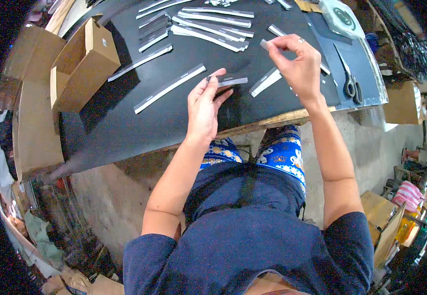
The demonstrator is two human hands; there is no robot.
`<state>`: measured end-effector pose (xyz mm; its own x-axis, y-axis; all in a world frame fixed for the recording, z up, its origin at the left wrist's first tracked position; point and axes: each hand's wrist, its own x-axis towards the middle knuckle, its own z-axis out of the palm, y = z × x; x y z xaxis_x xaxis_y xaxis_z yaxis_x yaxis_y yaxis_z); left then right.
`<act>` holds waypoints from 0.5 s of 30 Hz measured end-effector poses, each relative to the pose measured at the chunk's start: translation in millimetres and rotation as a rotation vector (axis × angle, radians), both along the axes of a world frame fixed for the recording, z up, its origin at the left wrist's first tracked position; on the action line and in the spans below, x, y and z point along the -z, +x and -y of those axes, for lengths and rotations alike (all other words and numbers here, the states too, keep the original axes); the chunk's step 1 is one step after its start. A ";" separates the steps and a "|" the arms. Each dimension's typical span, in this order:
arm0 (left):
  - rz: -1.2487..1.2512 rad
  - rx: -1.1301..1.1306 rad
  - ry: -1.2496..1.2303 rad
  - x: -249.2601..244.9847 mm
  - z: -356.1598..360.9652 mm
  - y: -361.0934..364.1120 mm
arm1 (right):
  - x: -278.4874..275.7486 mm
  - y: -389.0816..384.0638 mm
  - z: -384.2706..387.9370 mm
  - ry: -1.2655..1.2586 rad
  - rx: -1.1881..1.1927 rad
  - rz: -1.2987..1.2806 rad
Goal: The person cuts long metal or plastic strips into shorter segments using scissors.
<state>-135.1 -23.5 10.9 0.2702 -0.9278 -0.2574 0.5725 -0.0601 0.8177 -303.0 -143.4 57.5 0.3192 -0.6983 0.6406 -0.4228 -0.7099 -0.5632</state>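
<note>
Over the front part of the black table [120, 128], my left hand [205, 101] pinches a short grey-and-white strip [233, 81] between thumb and fingers. My right hand [297, 61] is raised to the right of it, thumb and forefinger closed on a small pale piece [264, 44]. The two hands are apart. Below my right hand lies a white strip with a dark edge [265, 82]. Another long strip [170, 88] lies left of my left hand, and several strips [213, 29] are spread in groups farther back.
An open cardboard box [88, 64] stands at the table's left. Black-handled scissors [351, 86] lie at the right, below a clear plastic bag [341, 19] with a green coil. A wooden edge [292, 116] runs along the front.
</note>
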 end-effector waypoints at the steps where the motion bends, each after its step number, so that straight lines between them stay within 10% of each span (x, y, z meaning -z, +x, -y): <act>1: 0.037 -0.026 0.013 -0.4 -0.7 0.4 | 2.4 -3.5 6.8 -0.003 0.005 -0.003; 7: 0.316 -0.066 0.013 12.5 -3.6 5.9 | 26.7 -17.3 28.4 -0.287 -0.034 -0.251; 15: 0.963 -0.263 -0.077 10.9 -15.7 12.3 | 2.9 -22.6 19.6 0.044 -0.550 -0.639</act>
